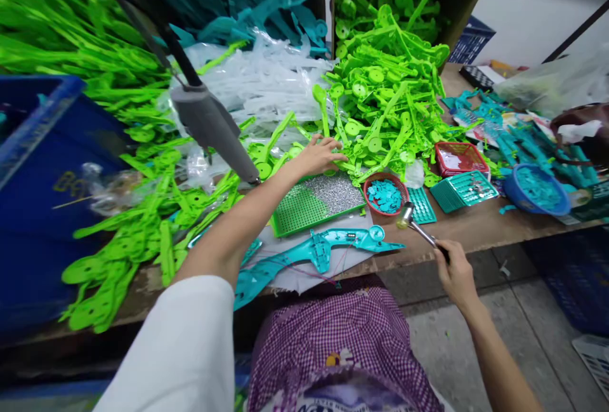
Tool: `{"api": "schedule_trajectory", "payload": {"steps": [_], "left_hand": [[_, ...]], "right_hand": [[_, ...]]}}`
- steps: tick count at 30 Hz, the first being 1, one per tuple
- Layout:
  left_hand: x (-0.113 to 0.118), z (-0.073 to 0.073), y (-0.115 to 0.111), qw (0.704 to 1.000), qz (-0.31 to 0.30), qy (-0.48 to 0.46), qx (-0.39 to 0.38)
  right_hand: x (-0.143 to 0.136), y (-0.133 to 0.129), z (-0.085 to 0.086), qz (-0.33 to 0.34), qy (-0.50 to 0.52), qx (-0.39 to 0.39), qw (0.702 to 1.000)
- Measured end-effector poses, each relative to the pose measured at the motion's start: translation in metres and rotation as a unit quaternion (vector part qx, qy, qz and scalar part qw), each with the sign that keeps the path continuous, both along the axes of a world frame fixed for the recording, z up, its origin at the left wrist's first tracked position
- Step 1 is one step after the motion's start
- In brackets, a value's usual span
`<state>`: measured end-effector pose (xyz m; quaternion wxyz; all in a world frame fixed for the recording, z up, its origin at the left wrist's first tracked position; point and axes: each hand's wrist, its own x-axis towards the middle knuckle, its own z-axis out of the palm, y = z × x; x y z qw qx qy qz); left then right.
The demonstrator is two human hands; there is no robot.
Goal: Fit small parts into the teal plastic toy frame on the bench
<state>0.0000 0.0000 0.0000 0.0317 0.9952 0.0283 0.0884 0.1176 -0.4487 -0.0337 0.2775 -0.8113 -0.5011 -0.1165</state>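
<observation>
A heap of lime-green plastic parts (385,94) spills across the workbench (476,231), and the left hand (318,155) reaches into its near edge, fingers spread over the pieces but not yet closed on one. Nearer the person lies a teal half-shell (314,253) with wires showing, between both hands. The right hand (454,272) is clenched around the handle of a small hammer (419,225), its head poised above the bench edge. The step looks like fetching a mating green piece; next comes a firm pinch and lift.
</observation>
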Motion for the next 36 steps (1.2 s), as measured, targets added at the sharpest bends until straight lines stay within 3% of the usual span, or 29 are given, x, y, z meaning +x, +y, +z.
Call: {"api": "schedule_trajectory", "payload": {"steps": [3,7,11,13,15,18,21,24,26,30,33,36], "left_hand": [[0.004,0.004,0.006,0.999,0.034,-0.011,-0.012],[-0.003,0.006,0.002,0.991,0.116,-0.029,-0.068],[-0.054,0.001,-0.034,0.979,0.164,-0.075,-0.091],[-0.095,-0.005,-0.058,0.969,0.216,-0.089,-0.087],[-0.135,-0.012,-0.077,0.946,0.311,-0.066,-0.058],[-0.168,-0.019,-0.094,0.918,0.392,0.043,-0.040],[-0.168,-0.021,-0.098,0.893,0.425,0.133,-0.059],[-0.159,-0.021,-0.097,0.876,0.444,0.170,-0.081],[-0.157,-0.021,-0.097,0.872,0.447,0.170,-0.099],[-0.162,-0.026,-0.097,0.874,0.443,0.149,-0.138],[-0.165,-0.033,-0.095,0.871,0.446,0.131,-0.160],[-0.165,-0.040,-0.093,0.871,0.444,0.112,-0.177]], "right_hand": [[-0.006,0.050,0.020,0.075,-0.015,-0.055,0.996],[0.006,0.128,0.050,0.138,-0.113,-0.215,0.960],[0.038,0.174,0.069,0.166,-0.163,-0.333,0.914],[0.052,0.182,0.073,0.189,-0.155,-0.373,0.895],[0.059,0.188,0.075,0.217,-0.155,-0.403,0.876],[0.045,0.205,0.078,0.263,-0.187,-0.435,0.841],[0.009,0.232,0.076,0.302,-0.225,-0.447,0.812],[-0.027,0.258,0.071,0.319,-0.226,-0.441,0.808],[-0.036,0.267,0.073,0.327,-0.213,-0.437,0.811],[-0.008,0.257,0.101,0.300,-0.232,-0.449,0.809],[0.028,0.240,0.128,0.262,-0.272,-0.488,0.787],[0.041,0.236,0.132,0.280,-0.282,-0.509,0.763]]}}
